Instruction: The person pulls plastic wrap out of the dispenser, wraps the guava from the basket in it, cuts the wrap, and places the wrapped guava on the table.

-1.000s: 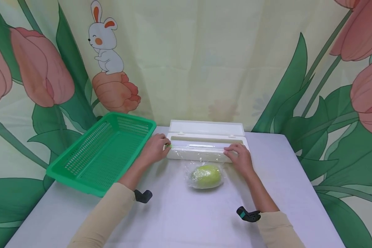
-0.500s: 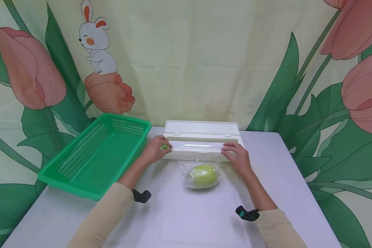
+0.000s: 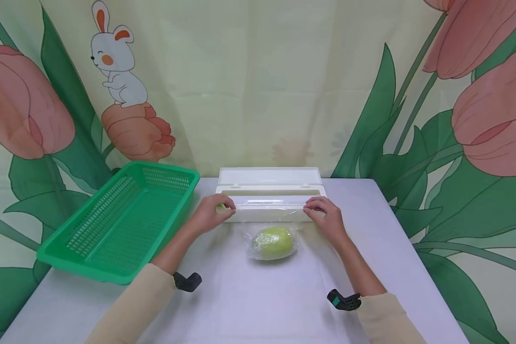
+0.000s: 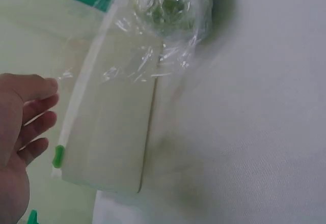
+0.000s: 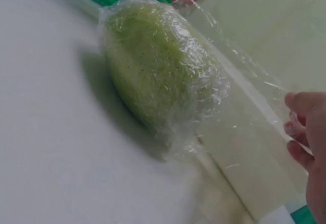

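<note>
An oblong green fruit (image 3: 274,242), wrapped in clear film, lies on the table in front of a white cling film dispenser box (image 3: 266,216). Clear film (image 5: 244,76) stretches from the fruit up to the box's front edge. Near the left end of that edge, my left hand (image 3: 209,212) pinches a corner of the film between thumb and fingers. Toward the right end, my right hand (image 3: 328,220) pinches the other corner, film bunched at its fingertips. A green slide cutter (image 4: 58,156) sits at the box's left end, beside my left fingers.
The dispenser's lid (image 3: 270,177) stands open at the back, and a film roll (image 3: 266,200) shows inside. To the left, a green plastic basket (image 3: 116,229) stands on the white tablecloth (image 3: 258,301). A printed curtain (image 3: 249,95) hangs behind the table.
The head view has turned slightly right. My left fingers have moved inward, away from the slide cutter along the box's front edge. My right hand has shifted slightly toward the box's right end.
</note>
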`<action>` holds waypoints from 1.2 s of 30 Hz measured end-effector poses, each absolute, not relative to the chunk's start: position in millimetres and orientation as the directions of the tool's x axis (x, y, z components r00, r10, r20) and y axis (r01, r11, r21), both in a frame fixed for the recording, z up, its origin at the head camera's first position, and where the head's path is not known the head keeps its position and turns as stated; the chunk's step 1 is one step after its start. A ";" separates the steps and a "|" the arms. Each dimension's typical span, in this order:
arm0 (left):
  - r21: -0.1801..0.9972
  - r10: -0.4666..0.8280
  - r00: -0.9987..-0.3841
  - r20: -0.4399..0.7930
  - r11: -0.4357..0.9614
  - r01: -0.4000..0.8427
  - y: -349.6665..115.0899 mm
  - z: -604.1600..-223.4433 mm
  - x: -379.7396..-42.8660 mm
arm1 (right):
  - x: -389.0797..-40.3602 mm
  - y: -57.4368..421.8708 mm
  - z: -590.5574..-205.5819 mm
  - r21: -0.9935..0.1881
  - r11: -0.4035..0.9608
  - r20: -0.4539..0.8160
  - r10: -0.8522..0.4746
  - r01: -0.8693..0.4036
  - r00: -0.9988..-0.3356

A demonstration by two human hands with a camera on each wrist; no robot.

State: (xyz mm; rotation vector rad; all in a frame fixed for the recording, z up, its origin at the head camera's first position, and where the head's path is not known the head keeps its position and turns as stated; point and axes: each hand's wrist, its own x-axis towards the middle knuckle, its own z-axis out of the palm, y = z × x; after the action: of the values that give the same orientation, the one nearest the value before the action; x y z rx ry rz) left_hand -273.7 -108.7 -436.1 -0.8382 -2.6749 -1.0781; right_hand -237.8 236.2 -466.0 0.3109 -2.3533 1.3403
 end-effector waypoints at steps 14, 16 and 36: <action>0.779 0.638 -0.755 0.151 0.394 0.488 -90.3 -440.2 -251.5 | -210.2 230.5 -460.4 -0.861 0.432 0.232 -0.133 -0.267 -0.963; 0.786 0.663 -0.737 0.131 0.384 0.485 -85.7 -443.5 -248.4 | -207.0 227.6 -461.3 -0.860 0.430 0.231 -0.155 -0.276 -0.961; 0.783 0.650 -0.746 0.144 0.386 0.487 -69.7 -462.3 -239.6 | -199.6 215.1 -466.1 -0.838 0.471 0.162 -0.269 -0.276 -0.949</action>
State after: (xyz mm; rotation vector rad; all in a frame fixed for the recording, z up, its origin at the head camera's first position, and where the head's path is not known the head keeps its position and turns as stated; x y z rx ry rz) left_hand -239.6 -69.7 -462.3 -1.1502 -2.7657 -1.4535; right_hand -199.6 215.1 -466.1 0.4984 -2.6884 1.5325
